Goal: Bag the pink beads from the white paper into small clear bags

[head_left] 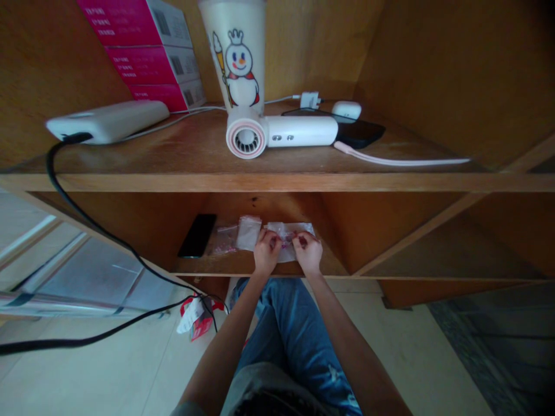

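Note:
On the lower shelf, my left hand [266, 254] and my right hand [308, 251] face each other with fingertips pinched. Between them is a small clear plastic bag [285, 236] with pink-purple bits in it, and each hand pinches one side of it. Beneath lies a whitish plastic sheet or larger bag [306, 227]. Just left of my left hand rests a stack of small zip bags [248, 233]. Beside that stack is another clear bag [224, 239] with small pink pieces. The bits are too small to make out.
A black phone [197, 236] lies at the lower shelf's left. Above, the upper shelf [182, 167] holds a white hand-held fan [299, 132], a snowman cup [236, 58], a white power bank [108, 121] and pink boxes [143, 66]. A black cable [108, 231] hangs at left.

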The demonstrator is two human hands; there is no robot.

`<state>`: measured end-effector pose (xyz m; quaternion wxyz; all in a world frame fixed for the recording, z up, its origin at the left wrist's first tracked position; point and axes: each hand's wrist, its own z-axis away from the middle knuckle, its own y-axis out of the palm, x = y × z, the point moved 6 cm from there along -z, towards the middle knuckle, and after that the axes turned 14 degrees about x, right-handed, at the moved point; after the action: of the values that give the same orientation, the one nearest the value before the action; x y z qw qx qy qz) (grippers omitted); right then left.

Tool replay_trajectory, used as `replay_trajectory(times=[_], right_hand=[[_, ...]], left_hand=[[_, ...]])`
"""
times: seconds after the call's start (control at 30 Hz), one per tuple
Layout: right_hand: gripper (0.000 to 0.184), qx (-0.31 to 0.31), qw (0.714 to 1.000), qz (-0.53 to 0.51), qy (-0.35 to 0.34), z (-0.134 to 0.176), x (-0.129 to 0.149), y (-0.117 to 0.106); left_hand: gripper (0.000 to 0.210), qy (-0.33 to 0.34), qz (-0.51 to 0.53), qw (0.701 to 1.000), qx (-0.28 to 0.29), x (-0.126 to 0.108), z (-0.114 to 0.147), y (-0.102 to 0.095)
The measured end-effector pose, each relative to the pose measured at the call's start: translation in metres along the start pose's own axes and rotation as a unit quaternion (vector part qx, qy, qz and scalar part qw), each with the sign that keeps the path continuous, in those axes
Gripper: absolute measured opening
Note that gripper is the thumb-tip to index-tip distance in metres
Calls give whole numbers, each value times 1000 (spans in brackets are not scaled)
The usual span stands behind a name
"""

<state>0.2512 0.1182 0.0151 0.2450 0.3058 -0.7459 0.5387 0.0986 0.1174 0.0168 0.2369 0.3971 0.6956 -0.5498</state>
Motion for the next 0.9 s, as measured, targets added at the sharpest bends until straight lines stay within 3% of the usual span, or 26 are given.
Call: replay_trajectory(times=[0.17,0.3,0.53,0.73,0.9], right_hand=[[17,-9,995,-100,11,-1,-7,1],[15,-19,983,-181,4,-1,-11,2],[24,36,971,-232,-33,-3,-3,3],[27,73,978,-195,-24,-8,2,8],[29,72,935,-346,15,-12,1,11]], left_hand=[[7,40,94,995,-13,1,-1,-3],[12,22,169,984,-48,11,-1,-5],[16,-12,246,968,-52,18,-1,-5],[20,7,277,961,-27,13,4,-4],[24,-3,343,938,-44,7,9,-14]])
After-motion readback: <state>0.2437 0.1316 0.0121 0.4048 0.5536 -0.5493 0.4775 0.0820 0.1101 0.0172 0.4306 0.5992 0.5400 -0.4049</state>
